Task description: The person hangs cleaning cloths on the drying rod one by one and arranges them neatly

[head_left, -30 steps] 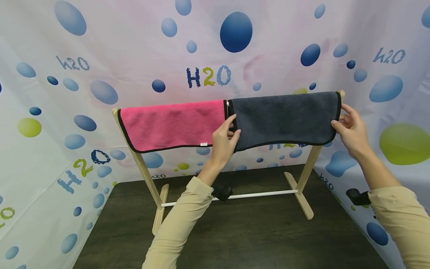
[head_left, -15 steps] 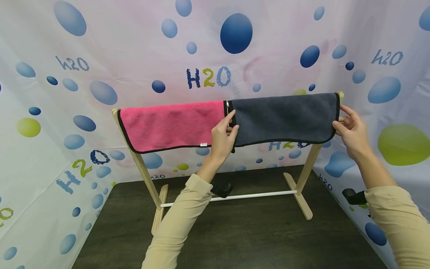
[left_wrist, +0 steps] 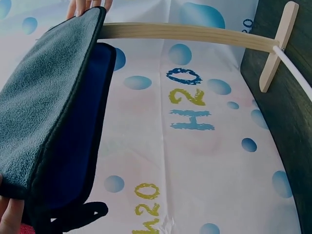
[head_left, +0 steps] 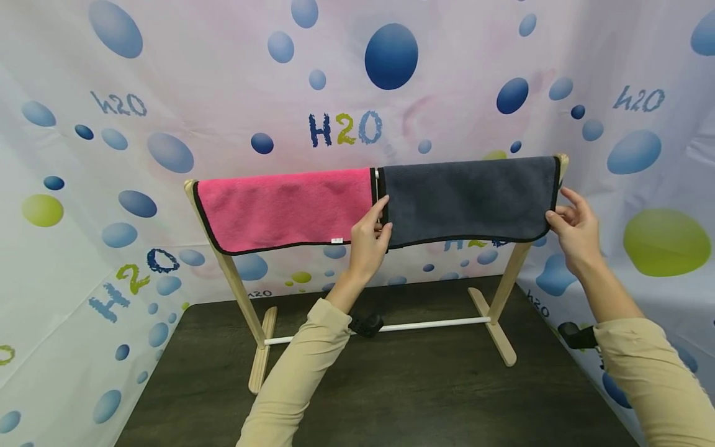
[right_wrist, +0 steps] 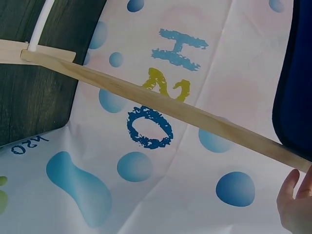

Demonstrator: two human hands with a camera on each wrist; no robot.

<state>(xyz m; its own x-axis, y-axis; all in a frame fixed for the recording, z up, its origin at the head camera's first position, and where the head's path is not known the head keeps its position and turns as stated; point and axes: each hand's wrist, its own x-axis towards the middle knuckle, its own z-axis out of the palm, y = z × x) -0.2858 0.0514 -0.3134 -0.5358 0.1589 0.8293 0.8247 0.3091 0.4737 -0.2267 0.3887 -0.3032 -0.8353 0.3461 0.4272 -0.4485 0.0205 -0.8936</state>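
Observation:
A dark grey towel [head_left: 472, 198] with black edging hangs folded over the right half of a wooden rack's top rail. My left hand [head_left: 365, 245] pinches its left edge, low on the front layer. At the opposite edge, my right hand [head_left: 578, 233] holds the towel with the thumb in front and other fingers partly hidden behind. The left wrist view shows the front layer of the grey towel [left_wrist: 48, 102] standing apart from a dark blue back layer [left_wrist: 78, 141], with a black hanging loop [left_wrist: 92, 210] below. A pink towel [head_left: 285, 211] with a white tag hangs beside it.
The rack's wooden posts [head_left: 241, 298] stand on flat feet [head_left: 493, 326], joined low down by a white rod [head_left: 436, 325]. Beneath is a dark wood-grain tabletop [head_left: 391, 391]. A printed sheet [head_left: 223, 81] with blue bubbles forms the back and sides.
Both hands have slid slightly down along the grey towel's side edges over the last half second. The pink towel and rack stay in place; the head view has shifted a little.

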